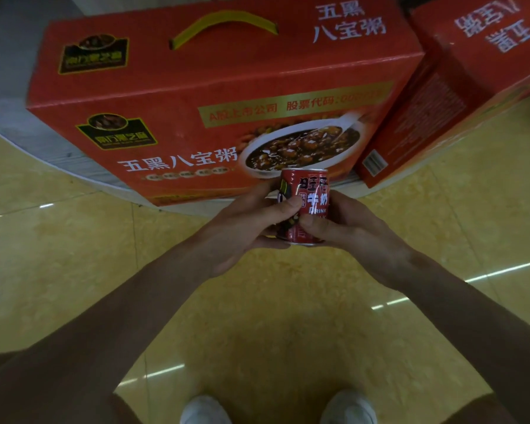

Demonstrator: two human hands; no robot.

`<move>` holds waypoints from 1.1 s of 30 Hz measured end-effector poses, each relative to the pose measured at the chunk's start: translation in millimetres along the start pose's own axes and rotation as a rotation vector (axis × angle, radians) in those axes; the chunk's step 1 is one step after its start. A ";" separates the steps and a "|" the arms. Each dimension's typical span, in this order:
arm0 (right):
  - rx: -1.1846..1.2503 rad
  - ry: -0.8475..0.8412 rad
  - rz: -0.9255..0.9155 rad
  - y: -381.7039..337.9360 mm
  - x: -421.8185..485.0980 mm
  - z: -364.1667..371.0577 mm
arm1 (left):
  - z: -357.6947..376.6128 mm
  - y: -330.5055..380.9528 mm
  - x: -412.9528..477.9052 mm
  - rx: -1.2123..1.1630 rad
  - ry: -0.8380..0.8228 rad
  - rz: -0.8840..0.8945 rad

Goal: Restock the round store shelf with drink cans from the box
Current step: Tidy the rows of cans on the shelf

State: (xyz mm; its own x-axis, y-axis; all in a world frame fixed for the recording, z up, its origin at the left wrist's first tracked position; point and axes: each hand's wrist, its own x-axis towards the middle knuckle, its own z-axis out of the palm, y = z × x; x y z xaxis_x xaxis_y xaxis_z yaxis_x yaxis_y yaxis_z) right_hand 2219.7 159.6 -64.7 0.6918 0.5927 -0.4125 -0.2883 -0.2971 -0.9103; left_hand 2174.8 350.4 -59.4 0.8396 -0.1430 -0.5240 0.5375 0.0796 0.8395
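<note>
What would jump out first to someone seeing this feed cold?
The red drink can at centre frame, gripped by the left hand and right hand together. Behind it, a big red carton with a yellow handle sits on the round shelf, with a second red carton beside it on the right.

The round grey shelf (19,87) on the far side carries a big red carton (227,87) and, just right of it, a second red carton (471,81), while my white shoes (205,411) stand on the near yellow tiled floor (43,240).
</note>
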 end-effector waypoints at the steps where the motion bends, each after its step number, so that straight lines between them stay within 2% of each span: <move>1: -0.004 0.002 0.007 -3.4 -1.4 1.7 | -1.0 2.8 -2.0 -0.010 0.005 -0.006; 7: -0.003 0.009 0.104 -31.2 -19.8 15.0 | 6.9 12.9 -34.0 -0.150 0.059 -0.066; 13: 0.099 0.056 0.186 -55.7 -54.2 38.2 | 15.4 27.9 -76.8 -0.157 0.117 -0.120; 20: -0.001 0.082 0.277 -105.0 -138.4 61.6 | 55.4 54.5 -160.6 -0.262 0.131 -0.175; 25: -0.033 0.071 0.299 -177.0 -207.7 66.8 | 81.3 119.5 -230.0 -0.255 0.085 -0.212; 33: -0.067 0.103 0.233 -356.5 -289.2 51.2 | 123.6 284.5 -329.9 -0.198 0.103 -0.110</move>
State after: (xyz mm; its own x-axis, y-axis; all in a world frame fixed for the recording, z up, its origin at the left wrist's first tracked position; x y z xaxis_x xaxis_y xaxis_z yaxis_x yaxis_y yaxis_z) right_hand 2088.5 132.5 377.3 0.6768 0.4243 -0.6016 -0.4056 -0.4671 -0.7857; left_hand 2041.0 298.3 370.0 0.7733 -0.0614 -0.6311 0.6226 0.2620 0.7374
